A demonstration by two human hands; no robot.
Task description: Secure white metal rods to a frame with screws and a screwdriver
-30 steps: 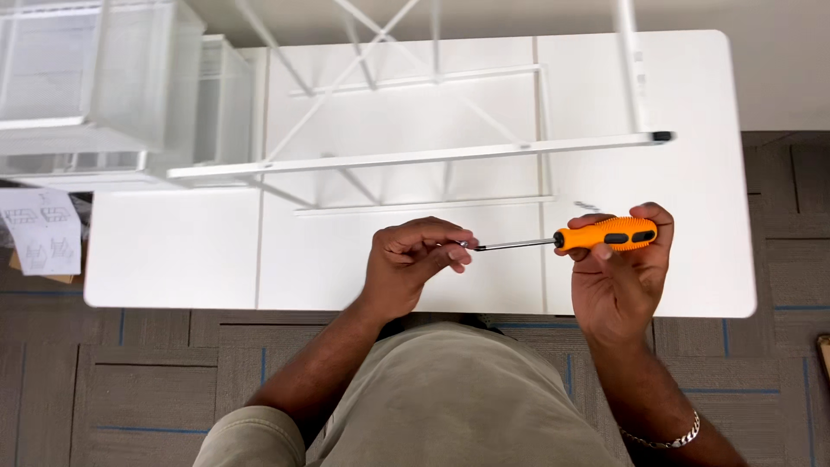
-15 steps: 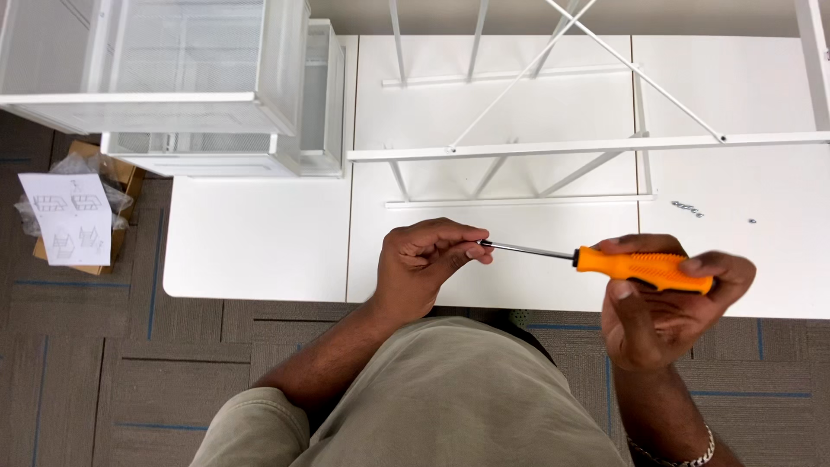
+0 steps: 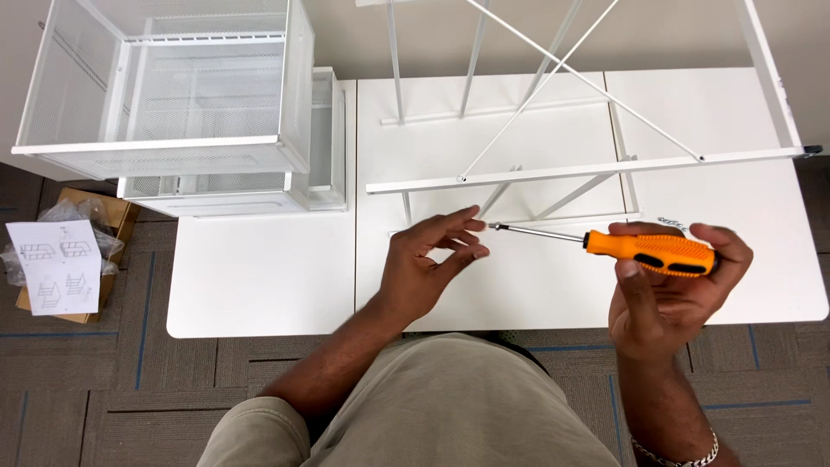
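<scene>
My right hand (image 3: 670, 298) grips an orange-handled screwdriver (image 3: 650, 252) held level over the white table (image 3: 259, 277), its metal shaft pointing left. My left hand (image 3: 428, 264) sits just left of the tip, fingers spread a little, fingertips close to the tip; whether a small part is pinched there I cannot tell. Beyond both hands stands a white metal rack frame (image 3: 588, 164) with crossed thin rods.
Stacked white mesh drawers (image 3: 173, 104) sit at the table's back left. A few small screws (image 3: 670, 223) lie near the right hand. On the carpet at left, an instruction sheet (image 3: 59, 266) rests on a cardboard box with plastic wrap (image 3: 86, 216).
The view has shifted so the mesh drawers show more fully. My left hand's fingers have loosened from a pinch at the screwdriver tip. The right hand still holds the screwdriver.
</scene>
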